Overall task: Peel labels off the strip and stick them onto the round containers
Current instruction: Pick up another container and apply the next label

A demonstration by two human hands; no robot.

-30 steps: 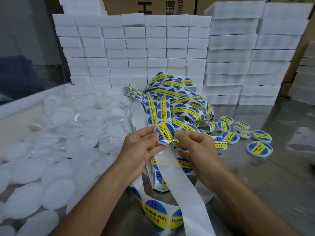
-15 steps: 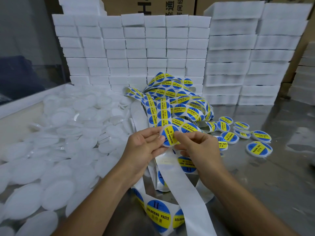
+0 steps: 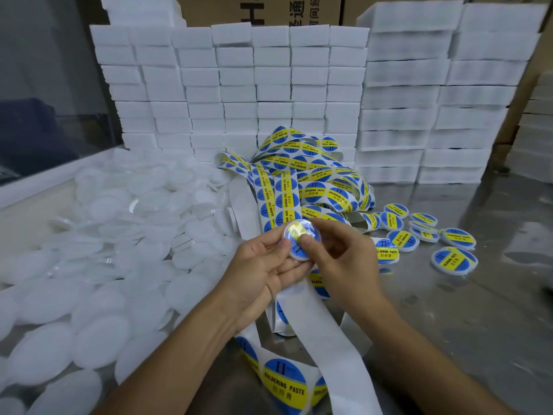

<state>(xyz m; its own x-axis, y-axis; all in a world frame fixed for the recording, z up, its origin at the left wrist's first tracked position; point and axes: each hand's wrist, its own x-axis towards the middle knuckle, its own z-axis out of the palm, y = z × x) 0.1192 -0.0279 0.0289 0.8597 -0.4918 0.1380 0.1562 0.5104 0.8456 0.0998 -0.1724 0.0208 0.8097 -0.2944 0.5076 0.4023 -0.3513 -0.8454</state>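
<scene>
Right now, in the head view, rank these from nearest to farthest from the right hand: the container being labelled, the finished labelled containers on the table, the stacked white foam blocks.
1. Container being labelled: at the right hand, its thumb pressing the label; left hand holds it.
2. Finished labelled containers: on the table, to the right.
3. White foam blocks: stacked at the back.
</scene>
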